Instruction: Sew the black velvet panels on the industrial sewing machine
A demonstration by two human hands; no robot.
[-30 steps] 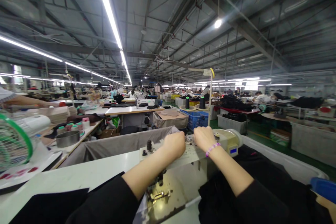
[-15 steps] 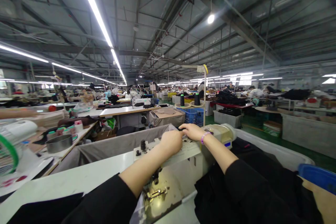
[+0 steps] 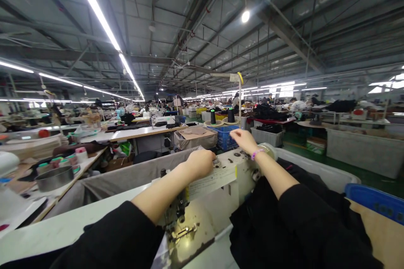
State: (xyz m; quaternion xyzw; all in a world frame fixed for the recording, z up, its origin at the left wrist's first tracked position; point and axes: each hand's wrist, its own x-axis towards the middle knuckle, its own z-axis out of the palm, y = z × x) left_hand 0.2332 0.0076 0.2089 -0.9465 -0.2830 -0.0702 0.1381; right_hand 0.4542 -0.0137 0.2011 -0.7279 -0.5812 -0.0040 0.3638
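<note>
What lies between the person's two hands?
In the head view, the sewing machine's top, with small fittings on it, shows between the left hand and the right hand.

Above the sewing machine (image 3: 221,184), whether anything is pinched by the right hand (image 3: 243,139) can't be told! On the machine's top, the fingers of the left hand (image 3: 200,164) are mostly hidden; to the machine's right, black cloth (image 3: 251,222) is part-covered by a sleeve (image 3: 318,227), a blue tub (image 3: 375,202) edge-cropped.
</note>
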